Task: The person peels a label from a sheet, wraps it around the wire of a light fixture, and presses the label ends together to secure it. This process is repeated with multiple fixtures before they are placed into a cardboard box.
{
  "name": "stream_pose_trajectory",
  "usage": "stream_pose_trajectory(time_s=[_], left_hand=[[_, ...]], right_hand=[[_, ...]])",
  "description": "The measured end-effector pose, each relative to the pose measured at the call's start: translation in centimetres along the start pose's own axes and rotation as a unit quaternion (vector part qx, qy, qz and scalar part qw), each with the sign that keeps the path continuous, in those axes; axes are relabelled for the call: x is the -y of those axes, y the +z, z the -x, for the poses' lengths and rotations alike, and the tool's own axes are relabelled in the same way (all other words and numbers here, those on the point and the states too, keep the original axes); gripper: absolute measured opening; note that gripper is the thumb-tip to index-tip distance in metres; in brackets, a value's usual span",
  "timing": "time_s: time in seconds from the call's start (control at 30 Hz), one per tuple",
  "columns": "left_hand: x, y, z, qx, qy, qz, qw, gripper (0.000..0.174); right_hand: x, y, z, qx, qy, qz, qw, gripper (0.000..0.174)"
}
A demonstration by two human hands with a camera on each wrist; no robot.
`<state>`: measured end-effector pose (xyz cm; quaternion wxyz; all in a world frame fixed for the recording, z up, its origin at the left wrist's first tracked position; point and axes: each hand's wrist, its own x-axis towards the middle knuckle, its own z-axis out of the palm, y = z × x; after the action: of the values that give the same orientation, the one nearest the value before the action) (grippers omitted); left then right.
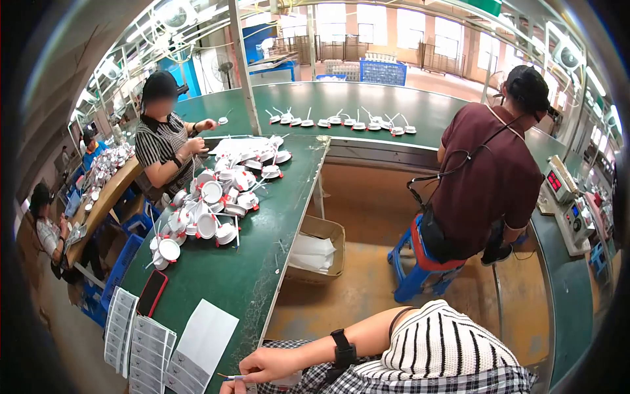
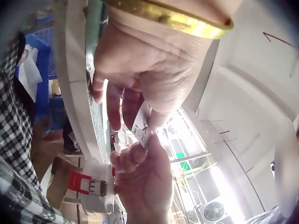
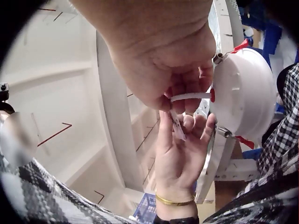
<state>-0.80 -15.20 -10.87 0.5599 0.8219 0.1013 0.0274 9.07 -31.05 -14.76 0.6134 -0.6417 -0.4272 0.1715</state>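
Note:
Thumb and fingers of my left hand (image 2: 149, 70) pinch a small white printed label (image 2: 141, 127). My right hand (image 3: 163, 60) is close against it, fingertips at the label's end, and holds the white cable (image 3: 191, 96) of a round downlight (image 3: 250, 91). The downlight hangs beside my hands, its white housing fitted with red spring clips (image 2: 80, 183). In the head view my right hand (image 1: 272, 364) is over my lap at the table's edge, with thin wire ends showing past its fingers. Only part of my left hand (image 1: 233, 387) shows there, at the bottom.
The green table (image 1: 262, 253) carries a heap of downlights (image 1: 210, 197), a phone (image 1: 153, 292) and label sheets (image 1: 147, 354). A carton (image 1: 318, 249) stands below. One person (image 1: 164, 125) works across the table; another (image 1: 489, 177) sits on a stool (image 1: 426, 262) at right.

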Motion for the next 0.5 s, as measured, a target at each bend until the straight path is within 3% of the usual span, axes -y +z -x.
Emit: stream_pose_trajectory(time_s=[0.5], left_hand=[[-0.9, 0.2, 0.2, 0.009, -0.024, 0.013, 1.000, 0.029]], right_hand=[[-0.6, -0.1, -0.1, 0.012, 0.020, -0.021, 1.000, 0.021]])
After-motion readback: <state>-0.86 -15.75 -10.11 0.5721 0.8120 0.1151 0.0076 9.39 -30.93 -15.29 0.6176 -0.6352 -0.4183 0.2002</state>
